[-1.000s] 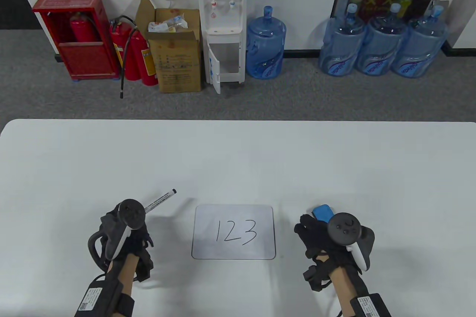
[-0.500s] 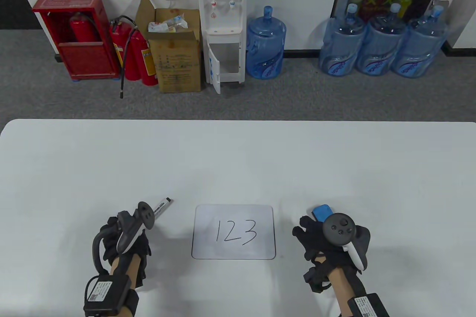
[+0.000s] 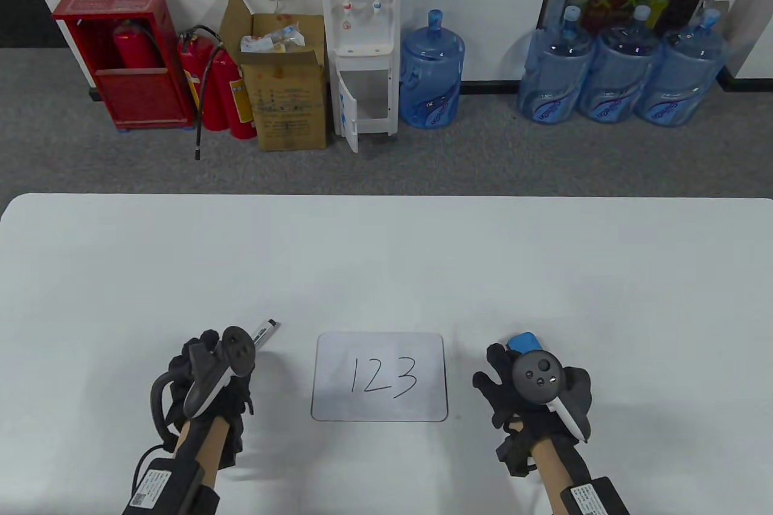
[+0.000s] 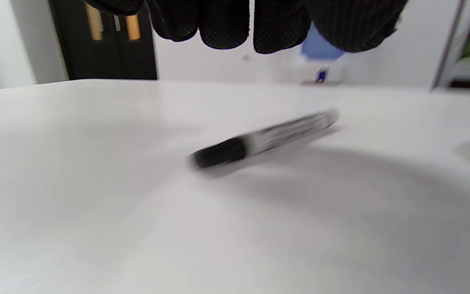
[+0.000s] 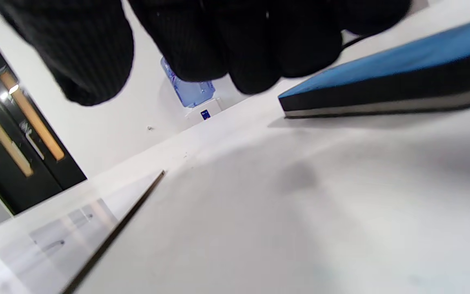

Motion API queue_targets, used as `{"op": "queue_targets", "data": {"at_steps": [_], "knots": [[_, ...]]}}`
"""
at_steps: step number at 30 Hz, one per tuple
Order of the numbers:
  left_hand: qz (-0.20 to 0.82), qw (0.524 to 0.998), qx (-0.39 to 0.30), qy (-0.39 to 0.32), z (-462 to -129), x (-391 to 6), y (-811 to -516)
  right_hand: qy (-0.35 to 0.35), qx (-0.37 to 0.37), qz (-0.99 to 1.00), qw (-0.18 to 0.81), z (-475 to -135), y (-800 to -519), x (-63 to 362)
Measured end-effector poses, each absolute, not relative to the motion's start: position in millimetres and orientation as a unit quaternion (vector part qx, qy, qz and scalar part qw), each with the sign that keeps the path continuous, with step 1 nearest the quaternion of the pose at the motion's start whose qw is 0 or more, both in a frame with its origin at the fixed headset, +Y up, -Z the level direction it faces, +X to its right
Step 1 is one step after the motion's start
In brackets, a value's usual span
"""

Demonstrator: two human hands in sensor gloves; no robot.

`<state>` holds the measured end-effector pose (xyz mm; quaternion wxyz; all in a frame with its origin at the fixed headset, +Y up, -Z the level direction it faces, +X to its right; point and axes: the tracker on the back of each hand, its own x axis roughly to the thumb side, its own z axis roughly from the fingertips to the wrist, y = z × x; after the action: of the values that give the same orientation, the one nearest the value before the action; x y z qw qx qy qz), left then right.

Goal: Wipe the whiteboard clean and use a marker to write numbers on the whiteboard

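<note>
The small whiteboard (image 3: 379, 376) lies at the table's near middle with "123" written on it in black. Left of it the black-capped marker (image 3: 264, 329) lies on the table, blurred in the left wrist view (image 4: 263, 139). My left hand (image 3: 196, 355) hovers just behind the marker; its fingers (image 4: 227, 24) hang above it and hold nothing. Right of the board lies the blue eraser (image 3: 523, 342). My right hand (image 3: 496, 367) sits close behind the eraser (image 5: 386, 87), its fingers (image 5: 202, 41) off it. The board's edge (image 5: 112, 232) shows in the right wrist view.
The white table (image 3: 386, 261) stretches wide beyond the board. Past its far edge stand a water dispenser (image 3: 361, 38), several blue water bottles (image 3: 616, 74), a cardboard box (image 3: 288, 86) and red fire extinguishers (image 3: 217, 86) on the floor.
My left hand lowered the raised marker to the table, let go of it and drew back. My right hand pulled slightly back from the eraser.
</note>
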<state>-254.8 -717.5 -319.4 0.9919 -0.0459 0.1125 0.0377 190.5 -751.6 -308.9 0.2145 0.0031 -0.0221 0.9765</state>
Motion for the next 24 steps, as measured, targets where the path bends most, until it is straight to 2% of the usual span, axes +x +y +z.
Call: {"op": "queue_targets", "data": {"at_steps": [4, 9, 13, 24], "knots": [[0.113, 0.993, 0.002, 0.031, -301.9, -214.3, -704.3, -0.029, 0.042, 0.986, 0.156, -306.4, -750.5, 179.3], [0.113, 0.992, 0.029, -0.051, -286.6, -178.1, -728.7, -0.027, 0.074, 0.990, 0.113, -301.6, -752.1, 165.9], [0.041, 0.997, 0.022, -0.063, -287.1, -180.9, -742.1, -0.006, 0.082, 0.993, 0.089, -301.3, -756.0, 159.5], [0.074, 0.995, -0.001, -0.070, -286.4, -193.5, -745.1, 0.017, 0.086, 0.993, 0.085, -302.0, -762.6, 156.6]]}}
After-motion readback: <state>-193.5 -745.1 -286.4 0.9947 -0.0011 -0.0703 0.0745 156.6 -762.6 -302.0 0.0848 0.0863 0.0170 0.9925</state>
